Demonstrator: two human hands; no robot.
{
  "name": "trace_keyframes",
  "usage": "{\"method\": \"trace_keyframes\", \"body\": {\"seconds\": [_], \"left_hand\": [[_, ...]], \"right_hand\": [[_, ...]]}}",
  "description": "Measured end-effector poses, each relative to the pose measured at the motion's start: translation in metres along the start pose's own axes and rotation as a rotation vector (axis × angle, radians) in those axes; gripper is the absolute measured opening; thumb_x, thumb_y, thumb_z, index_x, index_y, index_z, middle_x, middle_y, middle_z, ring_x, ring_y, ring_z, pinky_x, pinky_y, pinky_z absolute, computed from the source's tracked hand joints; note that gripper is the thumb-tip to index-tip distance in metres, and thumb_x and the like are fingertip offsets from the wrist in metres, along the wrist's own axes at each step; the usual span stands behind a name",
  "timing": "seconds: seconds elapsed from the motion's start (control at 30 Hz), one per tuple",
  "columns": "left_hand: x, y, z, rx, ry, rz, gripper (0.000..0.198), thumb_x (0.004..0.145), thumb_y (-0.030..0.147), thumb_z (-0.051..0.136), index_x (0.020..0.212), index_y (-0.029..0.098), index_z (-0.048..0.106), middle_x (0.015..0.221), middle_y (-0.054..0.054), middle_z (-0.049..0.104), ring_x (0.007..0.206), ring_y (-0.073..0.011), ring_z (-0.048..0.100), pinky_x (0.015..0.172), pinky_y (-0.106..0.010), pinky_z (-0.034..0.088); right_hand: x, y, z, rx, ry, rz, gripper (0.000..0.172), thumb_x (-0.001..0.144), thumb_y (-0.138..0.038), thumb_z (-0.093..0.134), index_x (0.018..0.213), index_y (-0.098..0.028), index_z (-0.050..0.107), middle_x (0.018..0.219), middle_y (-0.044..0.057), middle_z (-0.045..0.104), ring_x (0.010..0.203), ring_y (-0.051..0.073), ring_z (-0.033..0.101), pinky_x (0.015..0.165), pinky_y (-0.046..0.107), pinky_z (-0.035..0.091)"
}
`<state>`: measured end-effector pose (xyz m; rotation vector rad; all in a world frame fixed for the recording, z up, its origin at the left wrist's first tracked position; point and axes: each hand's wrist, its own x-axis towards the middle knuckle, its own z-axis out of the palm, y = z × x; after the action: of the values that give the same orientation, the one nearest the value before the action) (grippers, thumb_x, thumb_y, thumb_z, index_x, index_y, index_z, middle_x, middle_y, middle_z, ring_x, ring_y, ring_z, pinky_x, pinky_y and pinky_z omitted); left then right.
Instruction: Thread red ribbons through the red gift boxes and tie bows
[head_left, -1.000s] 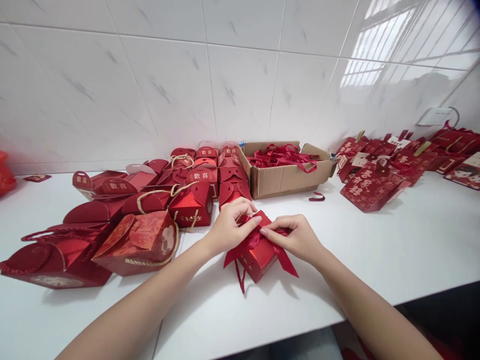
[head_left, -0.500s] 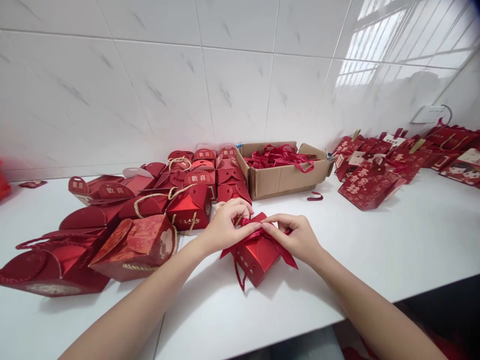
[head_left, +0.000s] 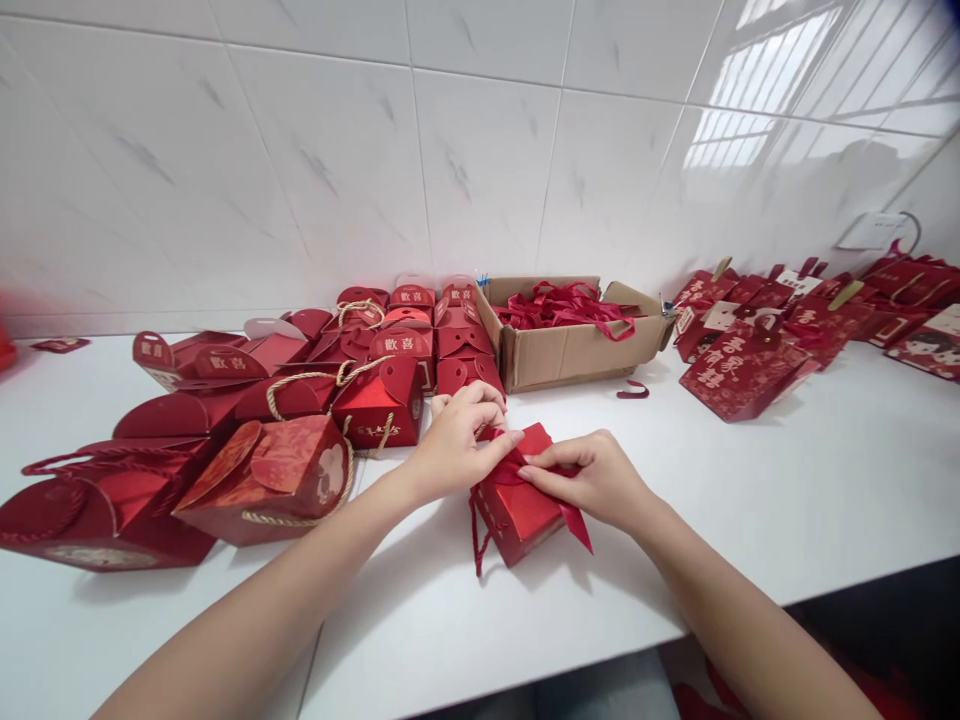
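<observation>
In front of me on the white table stands a small red gift box [head_left: 517, 520], with a dark red cord hanging at its left side. A red satin ribbon [head_left: 510, 466] lies across its top. My left hand [head_left: 463, 440] is closed at the box's upper left, thumb and fingers pinching the ribbon. From the right, my right hand [head_left: 589, 474] pinches the ribbon between thumb and index finger over the top of the box. One ribbon tail [head_left: 576, 525] hangs down below the right hand. The fingers partly hide the crossing of the ribbon.
An open cardboard box [head_left: 577, 350] of red ribbons stands by the tiled wall. Several red gift boxes [head_left: 379, 405] crowd the left, some with gold rope handles. More patterned red boxes [head_left: 739, 370] stand at the right. A small red strip [head_left: 634, 390] lies before the cardboard box.
The left ribbon tail that stuck out below my left hand no longer shows there. My hands have drawn slightly apart, and the right fingers now press lower over the box top.
</observation>
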<state>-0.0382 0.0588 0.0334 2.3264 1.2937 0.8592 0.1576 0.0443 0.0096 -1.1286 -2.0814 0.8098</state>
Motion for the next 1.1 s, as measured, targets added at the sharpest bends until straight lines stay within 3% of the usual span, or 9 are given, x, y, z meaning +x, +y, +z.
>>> {"method": "trace_keyframes", "body": {"seconds": [0.13, 0.3, 0.43, 0.5, 0.57, 0.67, 0.73, 0.97, 1.1], "left_hand": [[0.002, -0.002, 0.001, -0.145, -0.029, 0.013, 0.028, 0.082, 0.03, 0.054, 0.062, 0.017, 0.04, 0.086, -0.002, 0.049, 0.079, -0.0145, 0.049, 0.076, -0.03, 0.038], [0.001, 0.0, -0.003, -0.122, -0.003, 0.054, 0.024, 0.08, 0.028, 0.057, 0.062, 0.017, 0.047, 0.086, -0.003, 0.046, 0.086, -0.0167, 0.047, 0.079, -0.03, 0.039], [0.001, 0.0, -0.002, -0.275, 0.036, -0.033, 0.029, 0.079, 0.028, 0.058, 0.057, 0.016, 0.045, 0.085, -0.001, 0.043, 0.076, -0.0131, 0.047, 0.071, -0.028, 0.039], [0.002, 0.0, -0.003, -0.449, -0.02, -0.091, 0.034, 0.079, 0.028, 0.059, 0.053, 0.015, 0.041, 0.082, -0.001, 0.044, 0.069, -0.0108, 0.044, 0.066, -0.027, 0.037], [0.003, 0.0, -0.006, -0.639, -0.163, -0.111, 0.037, 0.079, 0.029, 0.059, 0.052, 0.015, 0.04, 0.078, 0.0, 0.045, 0.066, -0.01, 0.043, 0.065, -0.026, 0.036], [0.003, -0.002, -0.013, -0.84, -0.401, -0.105, 0.028, 0.079, 0.029, 0.061, 0.058, 0.014, 0.049, 0.078, -0.002, 0.05, 0.07, -0.0111, 0.047, 0.067, -0.026, 0.037], [0.002, -0.004, -0.016, -0.908, -0.468, -0.113, 0.023, 0.076, 0.027, 0.064, 0.062, 0.014, 0.052, 0.078, -0.002, 0.052, 0.071, -0.0113, 0.048, 0.066, -0.025, 0.036], [0.002, -0.004, -0.014, -0.924, -0.469, -0.207, 0.025, 0.072, 0.031, 0.069, 0.063, 0.014, 0.053, 0.059, 0.003, 0.048, 0.056, -0.0079, 0.041, 0.054, -0.023, 0.03], [0.003, -0.004, -0.007, -0.865, -0.438, -0.224, 0.033, 0.071, 0.036, 0.07, 0.06, 0.015, 0.048, 0.056, 0.005, 0.045, 0.052, -0.0063, 0.038, 0.05, -0.022, 0.028]], "right_hand": [[0.001, -0.001, -0.001, 0.01, -0.029, 0.012, 0.019, 0.08, -0.034, 0.062, 0.08, -0.02, 0.076, 0.074, 0.002, 0.073, 0.059, 0.012, 0.057, 0.056, 0.023, 0.041], [0.0, -0.001, -0.001, -0.043, -0.029, -0.068, 0.022, 0.082, -0.034, 0.06, 0.08, -0.02, 0.076, 0.07, 0.001, 0.072, 0.052, 0.009, 0.05, 0.052, 0.022, 0.037], [-0.001, -0.001, 0.0, -0.061, -0.001, -0.166, 0.023, 0.084, -0.033, 0.059, 0.079, -0.019, 0.076, 0.067, 0.002, 0.072, 0.049, 0.007, 0.048, 0.05, 0.021, 0.036], [-0.001, -0.002, 0.0, 0.008, 0.013, -0.193, 0.02, 0.083, -0.032, 0.061, 0.082, -0.019, 0.076, 0.072, 0.002, 0.073, 0.052, 0.008, 0.052, 0.052, 0.02, 0.039], [0.0, -0.002, -0.001, 0.067, -0.005, -0.223, 0.017, 0.081, -0.03, 0.063, 0.083, -0.019, 0.076, 0.074, 0.002, 0.073, 0.055, 0.008, 0.055, 0.055, 0.019, 0.041], [0.001, -0.002, -0.004, 0.1, -0.045, -0.232, 0.014, 0.079, -0.027, 0.065, 0.083, -0.017, 0.075, 0.069, 0.001, 0.071, 0.052, 0.007, 0.051, 0.053, 0.019, 0.04], [0.001, -0.002, -0.004, 0.108, -0.045, -0.212, 0.015, 0.077, -0.027, 0.067, 0.084, -0.016, 0.074, 0.065, 0.001, 0.069, 0.049, 0.007, 0.047, 0.049, 0.019, 0.037], [0.0, -0.003, -0.001, 0.102, -0.011, -0.188, 0.026, 0.082, -0.036, 0.061, 0.07, -0.017, 0.074, 0.061, 0.002, 0.069, 0.049, 0.008, 0.052, 0.048, 0.02, 0.037], [0.0, -0.002, 0.0, 0.048, -0.033, -0.302, 0.024, 0.081, -0.035, 0.063, 0.066, -0.02, 0.073, 0.058, 0.001, 0.068, 0.046, 0.008, 0.052, 0.05, 0.021, 0.039]]}}
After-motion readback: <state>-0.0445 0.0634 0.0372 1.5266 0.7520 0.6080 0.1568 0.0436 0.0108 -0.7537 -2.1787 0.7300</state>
